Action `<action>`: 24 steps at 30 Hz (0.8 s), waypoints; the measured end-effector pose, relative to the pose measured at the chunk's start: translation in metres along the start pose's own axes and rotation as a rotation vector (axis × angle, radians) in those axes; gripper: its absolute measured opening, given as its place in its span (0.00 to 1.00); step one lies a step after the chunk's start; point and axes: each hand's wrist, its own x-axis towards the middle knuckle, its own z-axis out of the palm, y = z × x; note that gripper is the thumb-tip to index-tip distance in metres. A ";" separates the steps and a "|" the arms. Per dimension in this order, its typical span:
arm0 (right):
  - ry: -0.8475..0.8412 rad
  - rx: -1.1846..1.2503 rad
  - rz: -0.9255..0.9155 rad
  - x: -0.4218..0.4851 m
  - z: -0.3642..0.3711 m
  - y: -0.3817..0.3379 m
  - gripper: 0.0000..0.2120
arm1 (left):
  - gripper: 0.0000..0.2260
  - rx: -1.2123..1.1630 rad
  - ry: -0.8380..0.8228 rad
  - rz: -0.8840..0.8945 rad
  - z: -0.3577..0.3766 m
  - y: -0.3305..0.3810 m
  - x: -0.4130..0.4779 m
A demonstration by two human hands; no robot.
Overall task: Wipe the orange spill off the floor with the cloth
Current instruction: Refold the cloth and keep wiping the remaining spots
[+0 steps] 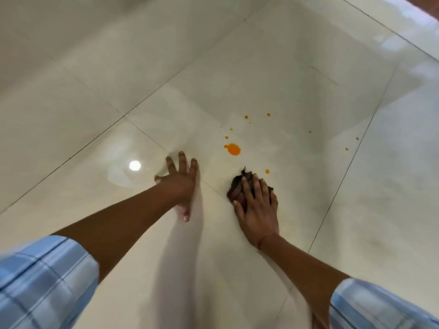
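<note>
An orange spill [233, 149] lies on the glossy white tiled floor [261, 67], with several small orange drops scattered beyond it and to the right, one [267, 171] just past my right fingertips. A dark bunched cloth [237, 185] sits on the floor a little nearer than the big spot. My right hand [257, 207] lies on top of the cloth with fingers laid over it, pressing it down. My left hand [181, 184] rests flat on the floor to the left, fingers spread, holding nothing.
Dark grout lines cross the floor [147, 91]. A bright lamp reflection [134, 165] shines on the tile left of my left hand. A strip of brown surface [425, 5] shows at the top right corner.
</note>
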 end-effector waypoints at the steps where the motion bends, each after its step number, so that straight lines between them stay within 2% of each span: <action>1: 0.015 0.000 -0.006 -0.005 0.001 0.010 0.31 | 0.71 -0.028 -0.009 -0.005 -0.001 0.002 0.002; 5: 0.026 0.014 0.149 0.018 -0.013 0.055 0.34 | 0.71 -0.103 0.027 -0.013 0.003 0.005 0.001; 7: 0.069 0.064 0.290 0.067 -0.021 0.048 0.36 | 0.71 -0.134 0.042 -0.041 0.005 0.009 0.002; 8: 0.071 0.086 0.291 0.091 -0.025 0.036 0.36 | 0.72 -0.148 0.051 -0.053 0.005 0.013 0.006; 9: 0.079 0.076 0.219 0.102 -0.024 0.018 0.35 | 0.72 -0.154 0.057 -0.060 0.006 0.015 0.007; 11: 0.069 0.025 -0.065 0.091 -0.011 -0.014 0.32 | 0.71 -0.171 0.075 -0.069 0.007 0.014 0.006; 13: -0.004 -0.001 -0.306 0.044 -0.001 -0.011 0.31 | 0.70 -0.183 0.100 -0.074 0.009 0.012 0.004; 14: -0.027 0.010 -0.355 0.023 -0.004 0.003 0.31 | 0.70 -0.195 0.111 -0.077 0.008 0.012 0.003; 16: 0.019 0.022 -0.326 0.021 -0.009 0.035 0.31 | 0.69 -0.220 0.122 -0.078 0.008 0.012 -0.001; 17: 0.047 0.018 -0.248 0.039 -0.013 0.042 0.30 | 0.69 -0.227 0.133 -0.075 0.008 0.012 -0.002; 20: 0.075 0.054 -0.040 0.130 -0.029 0.003 0.32 | 0.69 -0.242 0.155 -0.084 0.009 0.011 -0.001; 22: 0.070 0.024 -0.123 0.154 -0.025 -0.034 0.32 | 0.70 -0.255 0.163 -0.095 0.012 0.011 0.003; 24: 0.060 -0.002 -0.339 0.120 -0.015 -0.038 0.30 | 0.71 -0.261 0.175 -0.108 0.015 0.010 0.003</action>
